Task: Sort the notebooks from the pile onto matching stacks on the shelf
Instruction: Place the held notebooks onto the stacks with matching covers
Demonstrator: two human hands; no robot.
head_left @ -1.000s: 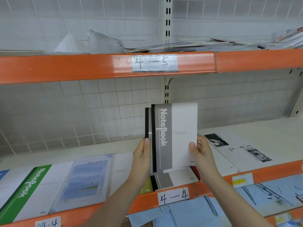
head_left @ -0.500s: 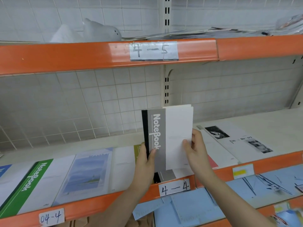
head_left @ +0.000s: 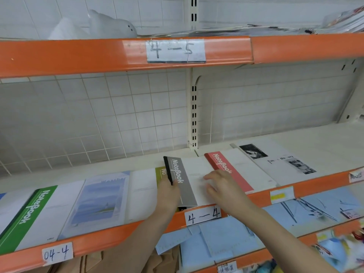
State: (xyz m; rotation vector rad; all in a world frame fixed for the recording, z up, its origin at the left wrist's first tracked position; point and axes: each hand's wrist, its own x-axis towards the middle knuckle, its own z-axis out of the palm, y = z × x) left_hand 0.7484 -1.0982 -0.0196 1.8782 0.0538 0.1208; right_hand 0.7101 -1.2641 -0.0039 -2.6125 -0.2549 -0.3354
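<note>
Grey notebook [head_left: 182, 182] lies nearly flat on the shelf [head_left: 122, 233], front edge at the orange lip by the 4-4 label [head_left: 202, 216], on top of what looks like a matching dark-spined copy; only a sliver of that shows underneath. Left hand [head_left: 167, 196] grasps it at the spine edge, thumb on the black strip. Right hand [head_left: 222, 186] rests fingers-spread on the white cover; looks like pressing/squaring, not gripping, but blurred so can't say for sure. Red notebook [head_left: 228, 171] just beside on the right, green notebook [head_left: 27, 215] well apart at far left, sky-print notebook [head_left: 98, 205] between.

Handling, judged: thin softcover, light, prob bends if held by one corner. Glossy cover, so likely slides on the copy below. Best hold = pinch along the spine, stiffest part, w/ other hand flat on the cover to align. Low breakage risk; main risk is skewing or sliding off the front lip.
</note>
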